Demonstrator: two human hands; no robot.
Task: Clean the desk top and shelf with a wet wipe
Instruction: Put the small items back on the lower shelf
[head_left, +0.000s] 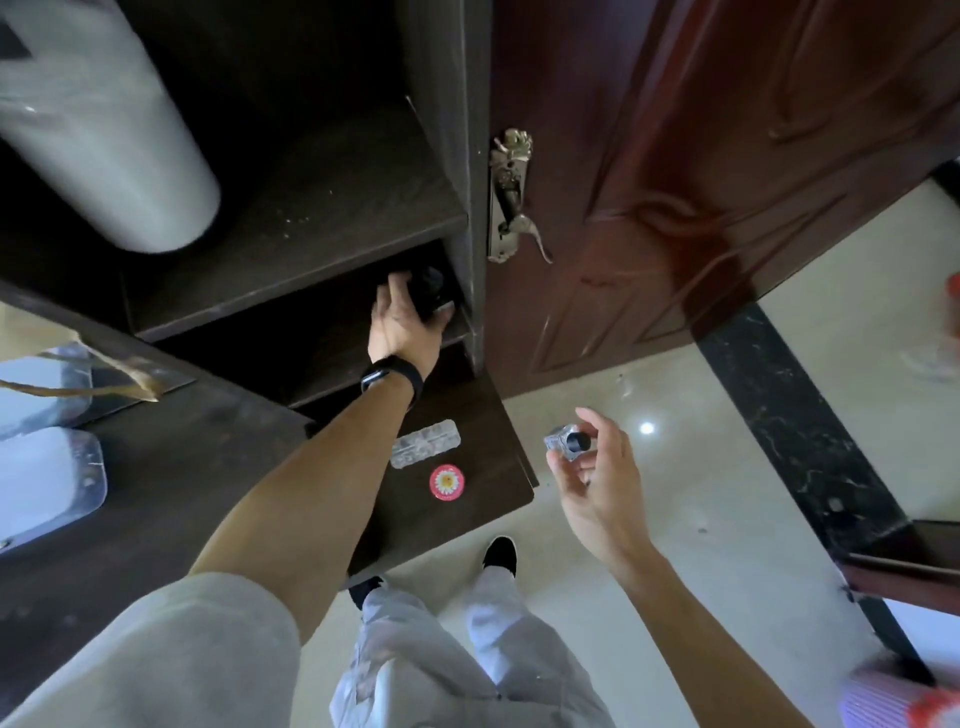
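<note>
Head view, looking down. The dark wood shelf unit (311, 218) stands upright beside the desk top (171, 467); two open compartments show, one above the other, their boards running left to right, and pale specks lie on the upper board. No wet wipe can be made out in either hand.

The left hand (402, 327), a black band (390, 376) on its wrist, reaches into the lower compartment at its right end, fingers curled around a dark object (434, 293) whose shape cannot be told in the shadow.

The right hand (597, 478) is held over the pale floor (701, 467), well apart from the shelf, fingers loosely bent, pinching one small clear bottle with a black cap (569, 442); its long axis lies roughly level, cap toward the palm.

On the desk's end panel are two stickers: one round red (445, 482), one pale oblong (426, 443). A reddish door (701, 156) with one metal handle (511, 197) stands just right of the shelf unit.
</note>
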